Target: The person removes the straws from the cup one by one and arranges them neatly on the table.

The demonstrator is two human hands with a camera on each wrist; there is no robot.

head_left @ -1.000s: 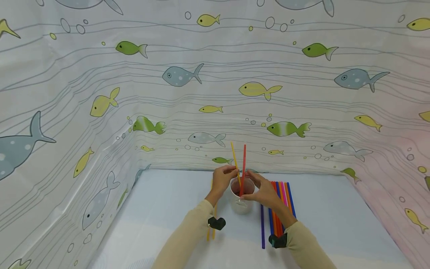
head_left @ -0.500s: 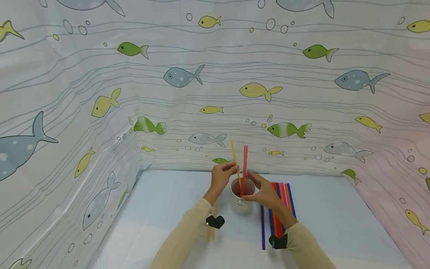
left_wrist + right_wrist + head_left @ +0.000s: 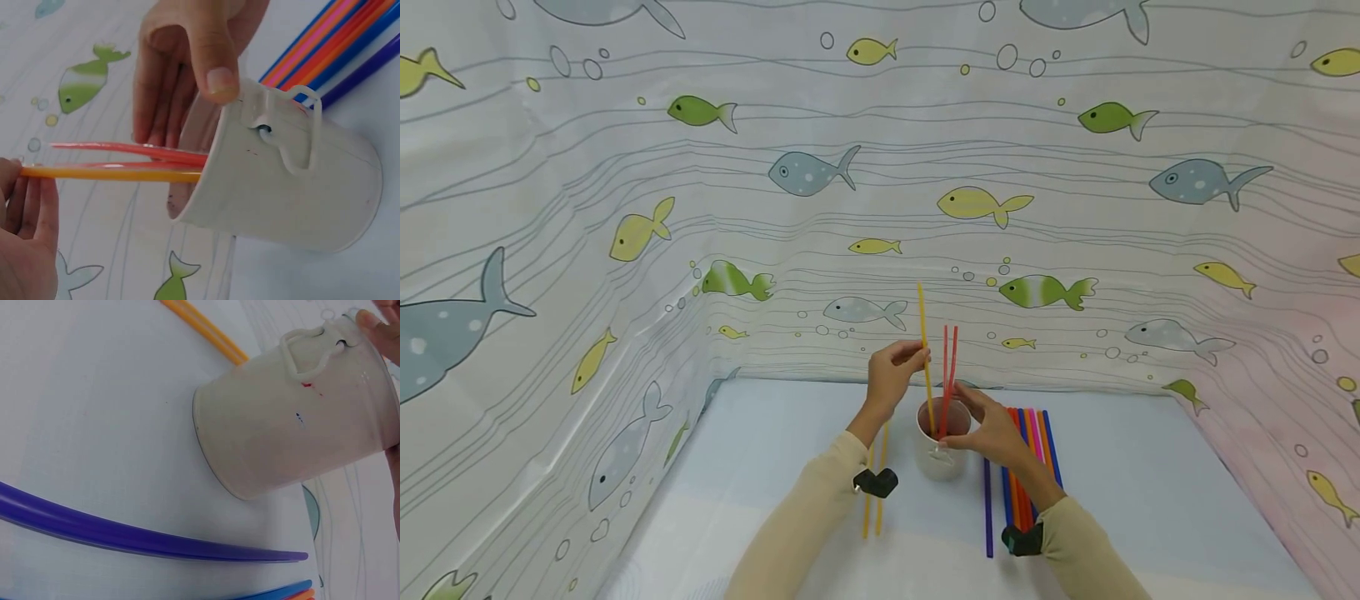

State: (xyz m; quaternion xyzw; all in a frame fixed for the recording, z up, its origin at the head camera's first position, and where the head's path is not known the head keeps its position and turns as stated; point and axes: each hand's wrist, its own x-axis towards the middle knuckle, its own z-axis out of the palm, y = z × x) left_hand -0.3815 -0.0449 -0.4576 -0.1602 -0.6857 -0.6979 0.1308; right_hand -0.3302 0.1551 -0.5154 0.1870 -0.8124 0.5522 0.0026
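My left hand [image 3: 891,379] pinches a yellow straw [image 3: 925,350] between thumb and fingertips; its lower end is inside a white metal bucket [image 3: 300,181] with a small wire handle. Two red straws [image 3: 137,150] lean in the same bucket, their tops apart. With thumb and fingers at the rim, my right hand [image 3: 996,429] grips the bucket, which stands upright on the table. In the right wrist view, the bucket's side [image 3: 281,419] fills the right half, and only parts of hands show at the edge.
Two yellow straws [image 3: 867,500] lie left of the bucket. A purple straw [image 3: 988,508] lies just right of it, then a row of blue, orange, red and pink straws [image 3: 1037,433]. A fish-patterned sheet [image 3: 880,167] surrounds the white table [image 3: 760,433].
My left hand has risen slightly, lifting the yellow straw higher and more upright in the bucket. The red straws' tops have spread apart. My right hand has stayed at the rim.
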